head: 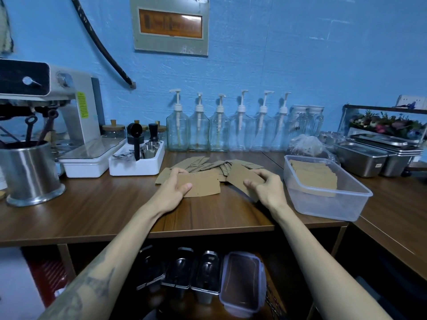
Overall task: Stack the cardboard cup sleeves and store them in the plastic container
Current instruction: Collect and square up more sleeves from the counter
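Here, a loose heap of flat cardboard cup sleeves [208, 166] is spread on the wooden table [92, 204], roughly midway between its front edge and the row of pump bottles [228, 130] lined against the blue wall. One sleeve [201, 187] at the near side of the heap is gripped by the left hand [172, 189], with the fingers curled over its far edge and the thumb laid on its face. Another sleeve [242, 179], tilted up off the table, is pinched by the right hand [265, 188] between thumb and curled fingers along its right edge. The plastic container [323, 204] is set just to the right of that hand, near the table's front right corner, and a stack of sleeves [314, 177] is already held inside it, leaning toward its far wall. A bare strip of table is left between the hands and the front edge. To the left, a white tray of tools [136, 161] is placed near the heap, with a steel canister [30, 174] and a coffee machine [57, 107] well apart beyond it. Steel pans [369, 158] are crowded behind the container.
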Demonstrator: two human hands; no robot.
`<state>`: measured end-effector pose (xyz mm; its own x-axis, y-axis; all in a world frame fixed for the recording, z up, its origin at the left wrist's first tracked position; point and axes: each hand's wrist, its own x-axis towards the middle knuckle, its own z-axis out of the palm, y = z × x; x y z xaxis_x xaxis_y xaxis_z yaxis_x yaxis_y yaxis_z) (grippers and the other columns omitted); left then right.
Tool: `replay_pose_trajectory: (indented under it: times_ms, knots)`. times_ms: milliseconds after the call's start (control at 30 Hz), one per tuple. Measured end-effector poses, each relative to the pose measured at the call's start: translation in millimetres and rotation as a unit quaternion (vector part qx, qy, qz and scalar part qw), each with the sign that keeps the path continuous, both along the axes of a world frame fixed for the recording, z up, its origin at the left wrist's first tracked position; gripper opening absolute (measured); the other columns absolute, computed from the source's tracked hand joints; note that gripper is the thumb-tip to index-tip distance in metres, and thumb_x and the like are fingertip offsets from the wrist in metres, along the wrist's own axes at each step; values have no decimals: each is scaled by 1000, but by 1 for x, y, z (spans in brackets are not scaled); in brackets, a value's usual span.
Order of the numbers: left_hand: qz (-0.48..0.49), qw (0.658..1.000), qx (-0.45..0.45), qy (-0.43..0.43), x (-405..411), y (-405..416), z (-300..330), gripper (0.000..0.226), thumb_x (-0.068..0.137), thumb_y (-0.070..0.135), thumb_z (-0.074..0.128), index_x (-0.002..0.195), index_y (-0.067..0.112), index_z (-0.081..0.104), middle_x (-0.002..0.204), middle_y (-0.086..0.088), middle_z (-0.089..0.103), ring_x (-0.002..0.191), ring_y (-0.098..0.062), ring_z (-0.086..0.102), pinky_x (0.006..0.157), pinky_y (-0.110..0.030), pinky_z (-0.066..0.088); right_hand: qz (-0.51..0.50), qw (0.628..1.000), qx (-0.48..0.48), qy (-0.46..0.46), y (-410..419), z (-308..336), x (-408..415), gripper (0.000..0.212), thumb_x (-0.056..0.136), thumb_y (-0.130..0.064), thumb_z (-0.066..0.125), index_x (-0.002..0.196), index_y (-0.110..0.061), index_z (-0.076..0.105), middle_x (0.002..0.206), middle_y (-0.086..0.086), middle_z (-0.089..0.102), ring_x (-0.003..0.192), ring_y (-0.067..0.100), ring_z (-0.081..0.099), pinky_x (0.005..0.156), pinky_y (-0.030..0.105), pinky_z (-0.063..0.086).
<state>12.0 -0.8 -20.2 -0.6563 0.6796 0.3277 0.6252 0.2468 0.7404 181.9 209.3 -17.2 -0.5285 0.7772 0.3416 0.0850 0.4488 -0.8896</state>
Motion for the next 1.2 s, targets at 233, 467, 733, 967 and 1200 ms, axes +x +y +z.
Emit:
replay_pose_trajectory:
  times_ms: [233,467,733,967,1200]
  knots:
    - [6,1000,-9,-7,2,-2,2,32,100,28,54,128,24,41,104,-7,54,98,-18,47,78,-31,34,44,993,-60,93,-15,4,-5,11,87,-11,71,91,-20,75,93,-1,74,87,13,66,78,20,49]
    - [7,1000,-22,-11,5,-2,4,32,101,28,50,131,25,39,101,-5,53,101,-20,47,81,-31,34,111,982,-77,135,-34,11,-15,77,83,11,65,144,-29,40,87,7,66,90,17,67,87,31,51]
    - [-22,998,-15,-51,9,-2,8,31,103,47,35,126,27,40,111,2,55,109,-17,51,87,-32,38,100,989,-61,92,-42,1,-29,40,81,1,74,101,-31,61,81,8,58,80,24,62,90,49,54]
    - [-39,993,9,-107,11,-3,10,54,83,80,31,113,38,45,125,10,53,117,-10,49,102,-38,37,87,969,-172,154,-46,1,-30,25,81,0,76,91,-11,56,74,7,69,64,19,61,63,31,54]
    - [-49,997,16,-53,7,-1,6,40,92,30,67,122,25,39,107,20,50,102,-6,55,88,-26,43,48,998,-43,-10,-52,-3,-31,26,75,-19,85,86,-15,62,71,-5,62,66,15,62,72,33,53]
